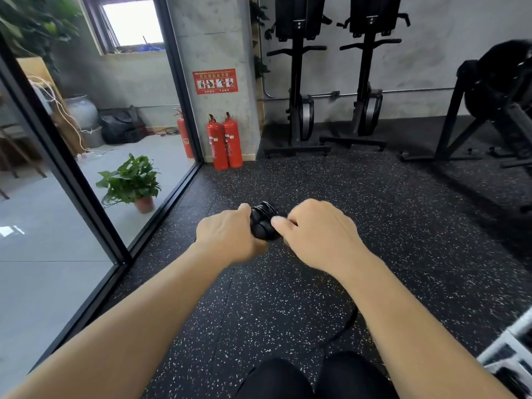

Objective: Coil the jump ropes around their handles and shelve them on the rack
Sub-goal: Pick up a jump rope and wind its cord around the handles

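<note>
Hands: left hand wraps its fingers round the black handles; right hand has curled fingers, thumb and forefinger pinching at the right side of the same bundle.
Floor: black rubber with white specks, under everything in the room.
Glass wall: dark-framed, runs along the left side.
Upright machines: two black ones stand against the grey back wall, well beyond the hands.
White frame: cut off at the lower right edge; its contents are too blurred to tell.
Potted plant: green, on the pale floor behind the glass.
Fire extinguishers: two red ones, side by side at the foot of the concrete pillar.
Handles: held between both hands above the floor, with turns of cord round their far end.
Rope: a loose dark length curves below the right forearm.
</note>
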`<state>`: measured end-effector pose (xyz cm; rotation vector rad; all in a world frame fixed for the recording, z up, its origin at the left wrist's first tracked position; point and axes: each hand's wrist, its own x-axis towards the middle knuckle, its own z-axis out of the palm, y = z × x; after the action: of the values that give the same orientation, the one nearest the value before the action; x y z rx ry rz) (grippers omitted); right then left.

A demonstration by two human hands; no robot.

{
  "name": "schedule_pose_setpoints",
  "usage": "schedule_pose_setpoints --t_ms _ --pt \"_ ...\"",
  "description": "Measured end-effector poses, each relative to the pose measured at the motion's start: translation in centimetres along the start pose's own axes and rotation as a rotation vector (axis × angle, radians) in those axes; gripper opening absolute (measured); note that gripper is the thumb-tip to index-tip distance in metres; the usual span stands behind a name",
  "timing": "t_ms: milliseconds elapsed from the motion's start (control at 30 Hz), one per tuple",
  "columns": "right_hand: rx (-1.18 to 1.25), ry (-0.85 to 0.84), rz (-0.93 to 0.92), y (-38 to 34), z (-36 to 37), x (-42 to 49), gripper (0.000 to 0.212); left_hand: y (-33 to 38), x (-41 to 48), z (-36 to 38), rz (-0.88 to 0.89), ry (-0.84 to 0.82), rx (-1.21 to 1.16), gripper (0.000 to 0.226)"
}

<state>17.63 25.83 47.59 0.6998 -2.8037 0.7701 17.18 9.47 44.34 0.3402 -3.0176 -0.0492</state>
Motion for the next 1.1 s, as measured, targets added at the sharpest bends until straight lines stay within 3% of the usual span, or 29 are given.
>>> schedule_pose_setpoints --t_ms 200,367,567,700,800,867,933,1000,1100 --pt "-0.028 0.094 -0.127 0.4 -0.9 3.5 0.056 1.2 -1.4 -0.7 0.308 0.058 0.175 0.034" --pt "0.008 -0.052 -0.143 2.4 0.0 5.5 0.055 1.5 -2.4 -2.1 0.556 0.072 0.225 0.031" --pt "0.484 -0.286 -0.006 4.8 1.5 5.5 0.049 1.2 -3.0 -2.6 0.644 0.083 0.124 0.033" --pt "0.75 -0.371 0.135 6.0 2.9 4.9 0.048 1.3 -3.2 -2.6 0.621 0.069 0.022 0.029" --pt "0.835 -0.417 0.039 7.3 4.6 3.9 0.038 1.5 -3.2 -2.4 0.526 0.023 -0.091 0.034" --pt "0.93 -0.401 0.079 8.0 5.8 3.3 0.05 1.7 -3.0 -2.1 0.442 -0.002 -0.169 0.037" --pt "0.925 -0.408 0.222 8.0 6.8 3.1 0.056 2.0 -2.7 -1.7 0.34 -0.013 -0.233 0.037" --pt "0.868 -0.397 0.396 7.4 7.6 3.2 0.045 2.2 -2.2 -1.1 0.211 -0.024 -0.316 0.035" --pt "0.753 -0.234 0.418 8.0 9.2 3.6 0.039 2.4 -1.2 0.4 0.046 -0.097 -0.426 0.033"
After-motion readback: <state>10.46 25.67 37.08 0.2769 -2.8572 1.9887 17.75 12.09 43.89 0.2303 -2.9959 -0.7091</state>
